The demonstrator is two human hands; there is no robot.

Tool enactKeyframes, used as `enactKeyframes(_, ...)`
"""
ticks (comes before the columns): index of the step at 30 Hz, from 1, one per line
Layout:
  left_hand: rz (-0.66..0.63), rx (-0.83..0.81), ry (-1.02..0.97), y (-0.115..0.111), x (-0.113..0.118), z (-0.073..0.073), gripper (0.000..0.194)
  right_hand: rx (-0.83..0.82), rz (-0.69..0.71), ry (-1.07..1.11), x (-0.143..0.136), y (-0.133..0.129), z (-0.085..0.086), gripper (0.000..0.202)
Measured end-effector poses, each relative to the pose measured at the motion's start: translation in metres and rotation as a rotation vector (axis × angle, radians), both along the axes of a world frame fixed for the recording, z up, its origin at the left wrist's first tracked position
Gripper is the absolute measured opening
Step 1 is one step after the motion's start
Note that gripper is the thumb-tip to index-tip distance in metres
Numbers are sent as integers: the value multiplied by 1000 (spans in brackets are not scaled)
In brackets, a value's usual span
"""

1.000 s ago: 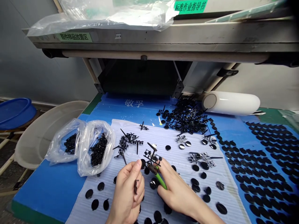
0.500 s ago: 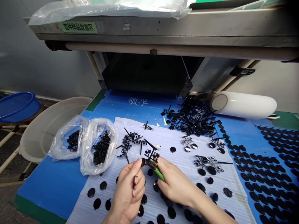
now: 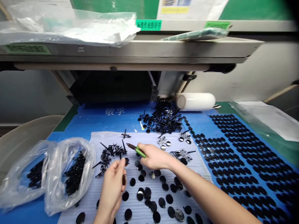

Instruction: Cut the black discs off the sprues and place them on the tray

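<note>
My left hand [image 3: 112,183] is closed, thumb and fingertips pinching a small black disc [image 3: 126,161]. A dark piece also shows against its curled fingers; its kind is unclear. In my right hand [image 3: 154,156] are green-handled cutting nippers [image 3: 139,151], their jaws pointing left, above and apart from the disc. Just beyond my left hand lies a cluster of black plastic sprues [image 3: 108,155] with thin sticks. Loose black discs [image 3: 147,193] are scattered over the white sheet [image 3: 137,214] around and below both hands.
Two clear bags [image 3: 50,199] of small black parts stand at the left. A heap of black moulded parts [image 3: 164,116] lies at the back beside a white roll [image 3: 198,101]. Rows of black discs [image 3: 235,174] cover the blue mat at right. A metal shelf [image 3: 149,51] overhangs the back.
The view has swung right and up. The nippers have moved away from the disc in my left hand, and the branched sprue that was between my hands is no longer at the nippers' jaws.
</note>
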State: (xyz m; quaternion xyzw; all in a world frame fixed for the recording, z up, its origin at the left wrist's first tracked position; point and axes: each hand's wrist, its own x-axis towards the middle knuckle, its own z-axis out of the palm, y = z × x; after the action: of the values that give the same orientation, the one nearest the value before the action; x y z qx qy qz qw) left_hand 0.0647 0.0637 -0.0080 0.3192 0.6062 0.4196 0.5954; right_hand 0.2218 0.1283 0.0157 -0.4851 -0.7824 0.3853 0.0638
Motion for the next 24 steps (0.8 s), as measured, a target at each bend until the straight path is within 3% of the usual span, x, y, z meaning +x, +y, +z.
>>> enactKeyframes(6,-437,344,360,33,63,-19,21,-91,-335,217,100,-35,20,28)
enactKeyframes(11,-611,491,530,45,83,-31,26,-101,-620,407,150,-79,13,26)
enactKeyframes(14,-647,530,571,47,86,-33,30,-115,-700,548,152,-89,5,24)
enactKeyframes(17,-662,532,559,48,88,-32,31,-180,-659,683,140,-80,-4,24)
enactKeyframes(21,-638,499,481,47,85,-20,24,-291,-578,790,123,-56,-13,25)
enactKeyframes(24,-574,445,390,37,83,-8,13,-300,-550,887,117,-50,-7,25)
